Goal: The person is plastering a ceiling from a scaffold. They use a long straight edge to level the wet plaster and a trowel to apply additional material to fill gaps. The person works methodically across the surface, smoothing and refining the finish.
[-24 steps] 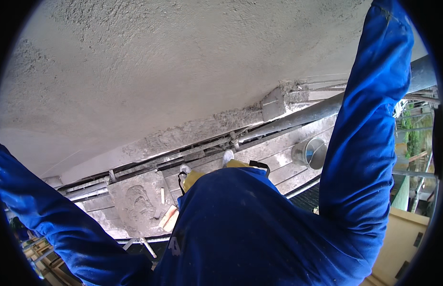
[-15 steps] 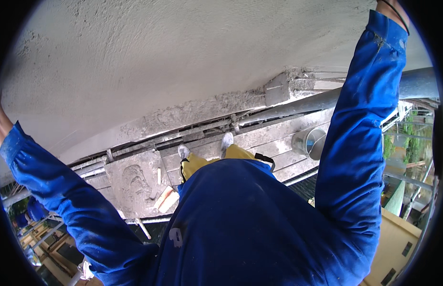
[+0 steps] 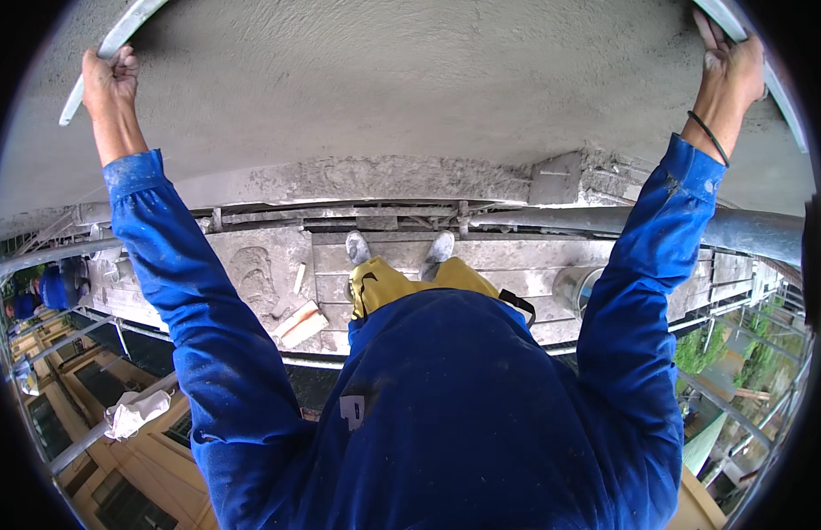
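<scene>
My left hand [image 3: 108,78] grips the left end of a long grey straightedge [image 3: 101,55] held flat against a wet grey plastered wall [image 3: 410,88]. At the upper right, my right hand [image 3: 729,62] holds the straightedge's other end [image 3: 786,97], fingers wrapped on it. The middle of the bar runs out of view above the picture. Both arms are in blue sleeves and stretched up. Below me I see my blue jacket, yellow trousers and grey shoes [image 3: 400,247] on the scaffold boards [image 3: 508,256].
A plastering trowel [image 3: 297,323] lies on the mortar-spattered boards by my left foot. A metal bucket [image 3: 578,287] stands to the right. A thick grey pipe [image 3: 737,231] runs along the wall. Scaffold rails [image 3: 101,433] with a white rag are behind, another person [image 3: 48,290] far left.
Both arms have swung down into view together with the straightedge, which was out of sight before. My hands now show at the upper corners, and the view has tilted toward the boards.
</scene>
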Demonstrator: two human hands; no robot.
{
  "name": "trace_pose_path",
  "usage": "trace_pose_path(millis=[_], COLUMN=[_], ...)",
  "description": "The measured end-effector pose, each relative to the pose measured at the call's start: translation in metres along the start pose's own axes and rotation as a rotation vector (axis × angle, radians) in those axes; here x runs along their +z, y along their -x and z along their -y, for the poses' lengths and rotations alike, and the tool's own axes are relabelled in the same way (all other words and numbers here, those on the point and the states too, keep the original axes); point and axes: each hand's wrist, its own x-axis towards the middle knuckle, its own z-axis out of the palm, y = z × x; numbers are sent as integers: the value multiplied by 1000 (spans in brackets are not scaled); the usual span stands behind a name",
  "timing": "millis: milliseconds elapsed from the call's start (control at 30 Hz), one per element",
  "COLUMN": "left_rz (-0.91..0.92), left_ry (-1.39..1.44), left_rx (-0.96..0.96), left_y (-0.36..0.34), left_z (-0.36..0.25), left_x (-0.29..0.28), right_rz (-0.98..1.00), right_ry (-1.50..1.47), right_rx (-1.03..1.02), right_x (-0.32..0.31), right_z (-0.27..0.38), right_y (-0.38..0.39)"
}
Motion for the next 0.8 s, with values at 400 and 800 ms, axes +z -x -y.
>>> trace_pose_path(millis=[400,800], left_rz=[-172,437], left_ry=[608,285], left_rx=[-948,-1672], left_y=[258,425], left_z=[395,476], left_x=[-81,87], right_rz=[242,294], right_ry=[270,730], right_rx=[-31,101], right_x=[-43,-56], right_z=[-26,-48], right_y=[107,210])
